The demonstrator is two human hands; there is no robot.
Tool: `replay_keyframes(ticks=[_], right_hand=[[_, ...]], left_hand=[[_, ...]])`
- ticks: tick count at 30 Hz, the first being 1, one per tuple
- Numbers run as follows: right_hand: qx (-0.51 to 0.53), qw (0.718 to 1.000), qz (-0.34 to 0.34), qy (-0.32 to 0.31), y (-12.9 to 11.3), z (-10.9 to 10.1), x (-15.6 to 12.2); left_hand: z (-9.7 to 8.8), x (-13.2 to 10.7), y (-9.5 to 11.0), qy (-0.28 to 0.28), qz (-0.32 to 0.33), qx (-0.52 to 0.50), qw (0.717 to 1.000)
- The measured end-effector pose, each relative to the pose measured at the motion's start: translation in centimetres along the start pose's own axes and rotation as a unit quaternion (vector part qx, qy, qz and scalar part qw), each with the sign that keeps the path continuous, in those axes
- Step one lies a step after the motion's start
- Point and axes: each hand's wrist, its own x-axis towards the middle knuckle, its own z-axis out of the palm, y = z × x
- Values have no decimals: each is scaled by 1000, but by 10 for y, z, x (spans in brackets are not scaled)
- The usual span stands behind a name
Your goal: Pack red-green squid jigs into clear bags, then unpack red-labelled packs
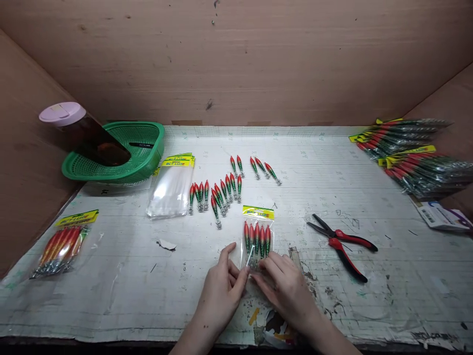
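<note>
A clear bag with a yellow header lies on the table, holding several red and green squid lures. My left hand pinches the bag's lower edge from the left. My right hand presses its fingers on the same lower edge from the right. Loose lures of the same colours lie in small groups just beyond the bag. A stack of empty bags with yellow headers lies to their left.
Red-handled pliers lie open to the right. A green basket with a lidded bottle stands at the back left. A filled bag of orange lures lies at the left, and piles of filled bags at the back right.
</note>
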Motion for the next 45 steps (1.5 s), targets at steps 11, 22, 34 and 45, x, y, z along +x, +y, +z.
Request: replay_keyframes(ticks=[11, 22, 34, 45], right_hand=[[-24, 999, 13, 28, -2, 13, 9], [-46, 998, 29, 43, 0, 16, 15], [124, 990, 39, -60, -23, 1, -4], [290, 944, 112, -112, -11, -17, -9]], left_hand=[[-19, 24, 21, -17, 46, 136, 989], [-6, 24, 12, 12, 51, 61, 997], [-9, 9, 8, -56, -91, -198, 974], [1, 7, 4, -10, -72, -186, 980]])
